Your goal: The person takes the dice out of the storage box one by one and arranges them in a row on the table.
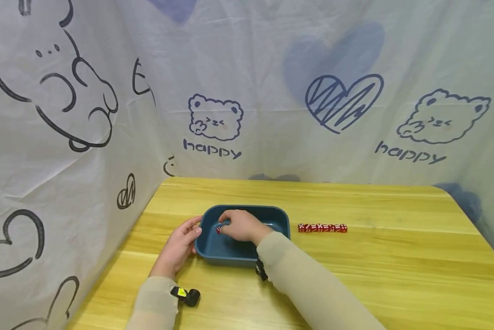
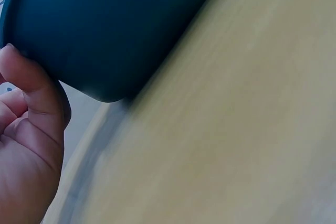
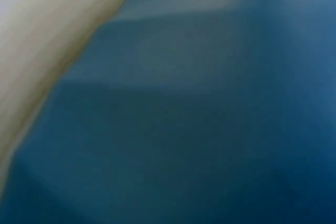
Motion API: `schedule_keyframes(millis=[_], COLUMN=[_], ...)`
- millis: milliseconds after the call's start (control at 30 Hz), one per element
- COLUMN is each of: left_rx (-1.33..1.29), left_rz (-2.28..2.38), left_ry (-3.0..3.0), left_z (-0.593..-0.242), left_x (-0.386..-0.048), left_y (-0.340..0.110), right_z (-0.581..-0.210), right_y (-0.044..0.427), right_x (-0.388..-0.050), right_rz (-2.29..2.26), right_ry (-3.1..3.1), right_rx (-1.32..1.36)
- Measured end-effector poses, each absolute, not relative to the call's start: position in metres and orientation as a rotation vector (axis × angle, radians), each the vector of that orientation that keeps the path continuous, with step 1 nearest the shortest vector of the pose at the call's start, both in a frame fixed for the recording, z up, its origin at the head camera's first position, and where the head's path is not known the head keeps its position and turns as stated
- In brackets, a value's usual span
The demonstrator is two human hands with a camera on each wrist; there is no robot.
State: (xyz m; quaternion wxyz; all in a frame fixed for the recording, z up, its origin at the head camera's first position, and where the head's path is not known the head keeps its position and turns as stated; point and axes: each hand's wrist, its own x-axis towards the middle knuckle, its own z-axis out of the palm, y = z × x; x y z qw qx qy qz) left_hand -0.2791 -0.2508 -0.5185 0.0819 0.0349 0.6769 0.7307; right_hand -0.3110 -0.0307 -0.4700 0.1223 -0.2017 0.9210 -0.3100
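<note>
A dark blue-green rectangular box stands on the table. My left hand holds its left end, thumb at the rim; in the left wrist view the thumb lies against the outer wall. My right hand reaches into the box from the right, thumb and forefinger pinching a small red die with white spots near the left inside. Right of the box, several red dice form a straight row. The right wrist view shows only the blurred blue box wall and no fingers.
The yellow wood-grain table reaches back to a white printed cloth, which also hangs along the left side. A small black camera is strapped to the left wrist.
</note>
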Motion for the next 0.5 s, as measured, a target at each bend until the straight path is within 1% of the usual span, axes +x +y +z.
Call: schedule_keyframes(millis=[500], left_rx=[0.109], left_rz=[2.172], left_ry=[2.023], left_z=[-0.518], left_x=[-0.28], left_y=[-0.251], right_z=[-0.484], right_y=[-0.027], right_x=[-0.317], right_rz=[-0.885], right_ry=[2.551], right_rx=[-0.651])
